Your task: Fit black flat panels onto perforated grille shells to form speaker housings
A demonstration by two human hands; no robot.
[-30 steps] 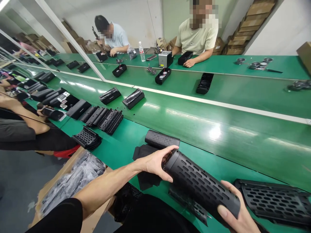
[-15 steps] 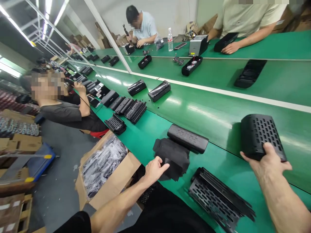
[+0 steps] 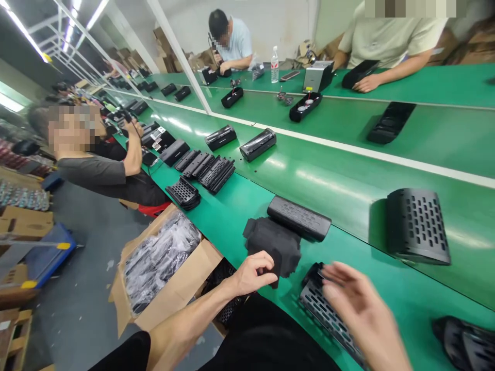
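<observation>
My left hand (image 3: 253,274) is closed on the edge of a thin black sheet (image 3: 276,265), lifted at the near side of a pile of black sheets (image 3: 266,234). Slightly blurred, my right hand (image 3: 356,301) holds nothing, its fingers apart. It hovers over a stack of curved perforated black grilles (image 3: 327,309) and hides part of it. A black speaker housing with slotted holes (image 3: 417,224) stands by itself on the green belt at the right. Just behind the sheets lies a long black perforated cover (image 3: 299,217).
An open carton (image 3: 189,286) of plastic-wrapped parts stands left of the bench. More grilles (image 3: 183,193) and black housings (image 3: 258,144) lie farther along. Another dark part (image 3: 467,342) sits at lower right. Co-workers sit at left and across the belt.
My right hand has let go of the slotted speaker housing and moved left over the grille stack. My left hand has moved slightly right and now lifts a sheet's edge.
</observation>
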